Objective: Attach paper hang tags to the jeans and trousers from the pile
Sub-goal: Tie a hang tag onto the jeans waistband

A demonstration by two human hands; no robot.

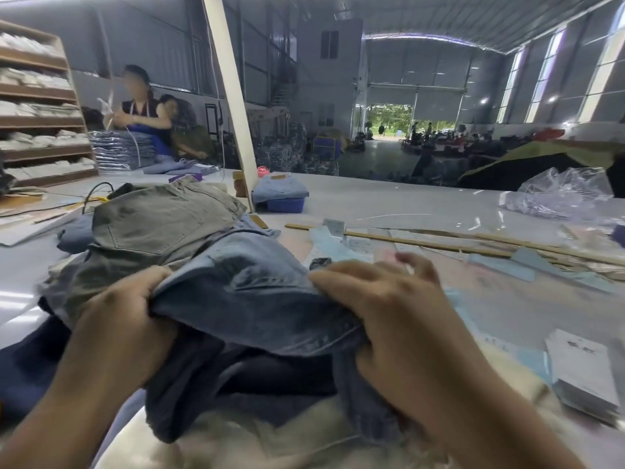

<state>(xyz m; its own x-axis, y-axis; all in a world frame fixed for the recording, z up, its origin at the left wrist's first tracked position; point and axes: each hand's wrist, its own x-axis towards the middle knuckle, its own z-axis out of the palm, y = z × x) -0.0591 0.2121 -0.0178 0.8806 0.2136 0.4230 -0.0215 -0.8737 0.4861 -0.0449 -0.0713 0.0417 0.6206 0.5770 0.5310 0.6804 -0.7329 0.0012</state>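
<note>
The left hand [130, 309] grips the near edge of the blue jeans [243, 299]; the right hand [382, 309] pinches the opposite edge, probably stretching them flat for tagging. Right of the jeans waits a hang-tag stack [581, 374]; behind them, grey trousers [152, 225].

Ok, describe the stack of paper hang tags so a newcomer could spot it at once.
Start at the right hand gripping the blue jeans and look right, to the table's near edge. The stack of hang tags lies there: white printed cards squared into a thick block, unlike the loose pale-blue slips scattered behind it.
</note>
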